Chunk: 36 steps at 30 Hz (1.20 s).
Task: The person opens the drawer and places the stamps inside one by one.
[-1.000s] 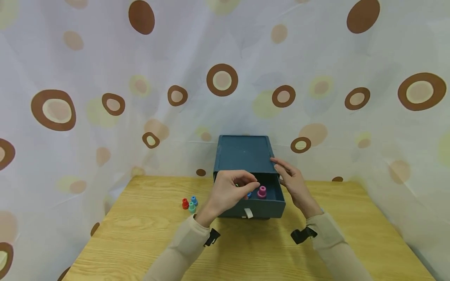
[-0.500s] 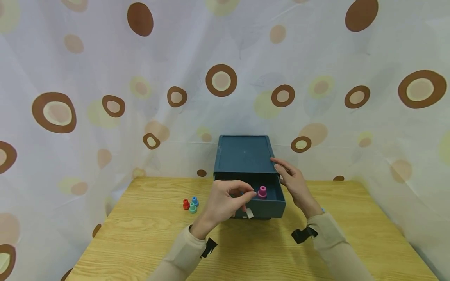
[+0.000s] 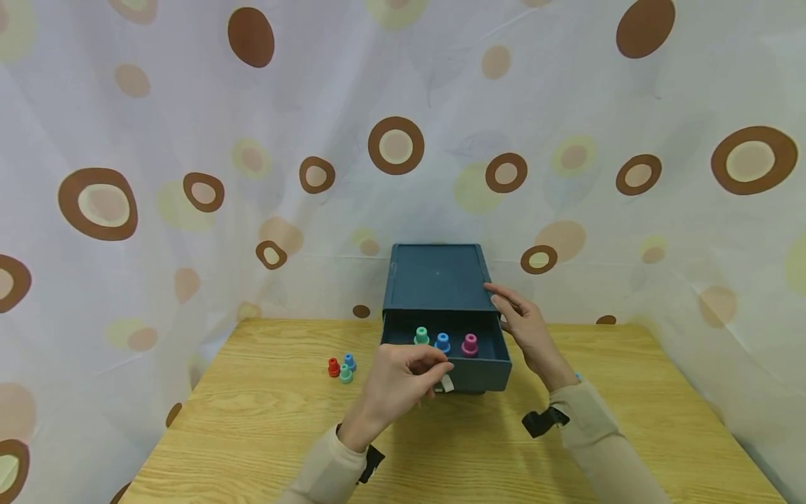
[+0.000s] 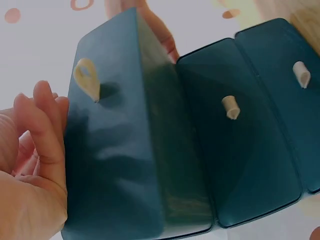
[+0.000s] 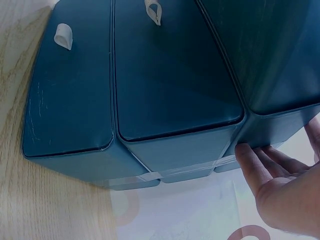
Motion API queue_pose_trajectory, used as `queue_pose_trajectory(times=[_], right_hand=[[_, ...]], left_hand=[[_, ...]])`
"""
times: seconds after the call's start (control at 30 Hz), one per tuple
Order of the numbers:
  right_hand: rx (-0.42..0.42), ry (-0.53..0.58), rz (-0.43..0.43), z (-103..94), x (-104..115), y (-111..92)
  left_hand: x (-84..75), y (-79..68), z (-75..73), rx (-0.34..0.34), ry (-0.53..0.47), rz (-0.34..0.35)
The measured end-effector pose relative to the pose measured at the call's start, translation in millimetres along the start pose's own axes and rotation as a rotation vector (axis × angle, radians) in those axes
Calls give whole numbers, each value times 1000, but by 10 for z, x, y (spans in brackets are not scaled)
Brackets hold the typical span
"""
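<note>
The dark blue box [image 3: 437, 280] stands on the desk [image 3: 252, 427], in front of a spotty cloth [image 3: 327, 84]. It has three drawers, one above the other. The top drawer [image 3: 485, 374] is pulled out, and the middle drawer [image 4: 245, 155] and bottom drawer [image 4: 285, 90] are in. A green peg [image 3: 421, 335], a blue peg [image 3: 443, 341] and a pink peg [image 3: 469, 345] stand up in the top drawer, left to right.

The left grip [image 3: 403, 385] is at the front of the top drawer, just beside its white loop [image 3: 448, 383]. Its fingers are bent, with the thumb and first finger close together. I cannot tell if anything is between them. The right grip [image 3: 529, 336] has its fingers out nearly straight, and their tips touch the right side of the box.

To the left of the box, a red peg [image 3: 334, 367], a second blue peg [image 3: 349, 361] and a second green peg [image 3: 345, 374] stand bunched up on the desk.
</note>
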State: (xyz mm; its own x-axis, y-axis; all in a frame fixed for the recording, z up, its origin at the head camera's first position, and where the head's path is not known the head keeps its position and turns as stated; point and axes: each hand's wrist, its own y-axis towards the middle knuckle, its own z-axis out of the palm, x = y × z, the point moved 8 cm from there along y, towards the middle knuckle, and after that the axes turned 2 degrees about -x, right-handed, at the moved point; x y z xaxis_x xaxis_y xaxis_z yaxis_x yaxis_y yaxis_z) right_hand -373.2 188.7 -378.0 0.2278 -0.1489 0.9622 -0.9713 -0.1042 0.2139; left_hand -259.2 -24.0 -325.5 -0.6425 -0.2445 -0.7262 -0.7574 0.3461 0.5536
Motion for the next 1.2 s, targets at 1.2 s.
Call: queue_pose_trajectory(times=[1.2], right_hand=[[5,23,-2,5,31,8]], left_hand=[[290,-349,188,-302,32,252]])
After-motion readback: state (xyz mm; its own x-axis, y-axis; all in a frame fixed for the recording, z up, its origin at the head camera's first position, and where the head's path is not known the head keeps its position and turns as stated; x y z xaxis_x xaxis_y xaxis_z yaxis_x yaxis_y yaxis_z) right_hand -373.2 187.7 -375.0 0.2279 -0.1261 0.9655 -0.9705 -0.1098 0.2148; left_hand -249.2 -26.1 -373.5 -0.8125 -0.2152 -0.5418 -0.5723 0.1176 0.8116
